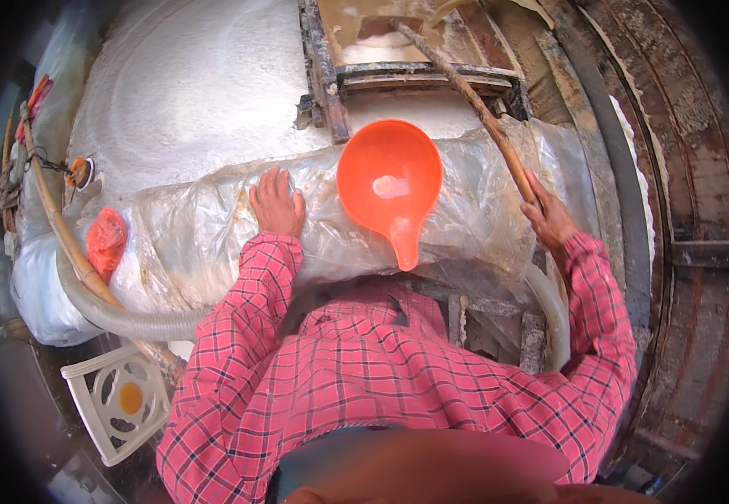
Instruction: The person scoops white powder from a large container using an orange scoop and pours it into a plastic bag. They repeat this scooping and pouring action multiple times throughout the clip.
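My left hand (278, 204) lies flat, palm down with fingers stretched out, on clear plastic sheeting (201, 223) wrapped over a thick ledge in front of me. With my right hand (549, 217) I grip a long wooden pole (475, 99), fingers wrapped round it. The pole slants away to the upper middle, where its far end meets a flat brownish blade (388, 30) beside some white matter. Between my hands, an orange plastic dipper (370, 168) rests on the sheeting, its short handle toward me. My right hand is apart from it.
A wide vat of whitish liquid (196, 92) lies beyond the ledge, with a dark wooden frame (324, 76) at its right. At left are a bamboo pole (70, 244), a ribbed hose (142, 323), a red plastic bag (107, 242) and a white plastic stool (87, 412).
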### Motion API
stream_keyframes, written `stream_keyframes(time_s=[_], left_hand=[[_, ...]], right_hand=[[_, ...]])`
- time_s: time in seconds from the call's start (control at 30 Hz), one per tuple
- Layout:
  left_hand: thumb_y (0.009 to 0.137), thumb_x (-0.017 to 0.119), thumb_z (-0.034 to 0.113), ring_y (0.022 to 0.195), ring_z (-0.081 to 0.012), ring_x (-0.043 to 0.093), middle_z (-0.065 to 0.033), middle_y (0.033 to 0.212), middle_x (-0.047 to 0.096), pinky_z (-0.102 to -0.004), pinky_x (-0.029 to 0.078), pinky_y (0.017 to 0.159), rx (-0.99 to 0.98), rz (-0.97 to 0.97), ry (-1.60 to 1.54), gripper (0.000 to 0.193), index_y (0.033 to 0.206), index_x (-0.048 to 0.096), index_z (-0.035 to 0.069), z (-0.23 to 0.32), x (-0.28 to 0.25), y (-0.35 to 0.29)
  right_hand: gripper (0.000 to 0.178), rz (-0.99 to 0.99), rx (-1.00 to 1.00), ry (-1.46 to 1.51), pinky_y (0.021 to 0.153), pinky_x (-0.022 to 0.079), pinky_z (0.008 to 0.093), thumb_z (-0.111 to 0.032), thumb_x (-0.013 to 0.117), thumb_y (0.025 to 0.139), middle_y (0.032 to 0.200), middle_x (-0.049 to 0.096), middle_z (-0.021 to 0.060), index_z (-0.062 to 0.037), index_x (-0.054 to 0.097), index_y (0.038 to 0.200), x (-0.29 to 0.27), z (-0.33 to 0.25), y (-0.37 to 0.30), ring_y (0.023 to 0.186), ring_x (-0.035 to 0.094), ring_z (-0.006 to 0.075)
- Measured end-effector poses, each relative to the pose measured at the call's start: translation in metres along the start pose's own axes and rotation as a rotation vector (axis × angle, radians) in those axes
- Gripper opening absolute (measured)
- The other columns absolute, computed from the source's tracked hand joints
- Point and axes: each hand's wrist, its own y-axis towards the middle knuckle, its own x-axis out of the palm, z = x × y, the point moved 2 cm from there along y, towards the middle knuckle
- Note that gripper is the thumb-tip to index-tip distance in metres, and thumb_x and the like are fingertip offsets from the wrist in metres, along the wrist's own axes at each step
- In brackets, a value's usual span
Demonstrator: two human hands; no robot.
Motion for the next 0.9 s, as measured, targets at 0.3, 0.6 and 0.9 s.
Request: stream_keyframes(time_s=[0.3,0.6,0.9], left_hand=[[0.083,0.060,0.025,0.133,-0.0286,0.038,-0.0110,0.138,0.047,-0.0527,0.021,0.112,-0.031,-0.017,0.008,0.048,0.127,0.054,0.006,-0.003,-0.001,-0.001],[0.081,0.061,0.024,0.133,-0.0292,0.038,-0.0111,0.138,0.047,-0.0532,0.021,0.112,-0.069,-0.063,-0.057,0.050,0.128,0.052,0.007,0.003,-0.001,0.017],[0.082,0.060,0.024,0.133,-0.0286,0.038,-0.0112,0.138,0.047,-0.0535,0.021,0.111,-0.072,-0.108,-0.043,0.048,0.126,0.054,0.008,-0.008,-0.002,0.006]], right_hand=[[0.066,-0.088,0.143,0.414,0.040,0.039,0.0280,-0.016,0.055,0.095,0.061,0.045,-0.0011,-0.0295,0.024,0.152,-0.007,-0.028,-0.034,0.044,0.042,0.0084],[0.067,-0.041,-0.035,0.352,0.036,0.040,0.0288,-0.018,0.053,0.094,0.061,0.045,0.0018,-0.0350,0.022,0.151,0.020,-0.055,0.225,0.043,0.045,0.0109],[0.068,-0.176,0.222,0.358,0.037,0.038,0.0283,-0.014,0.052,0.095,0.064,0.042,0.0000,-0.0349,0.021,0.152,0.015,-0.048,0.076,0.044,0.040,0.0102]])
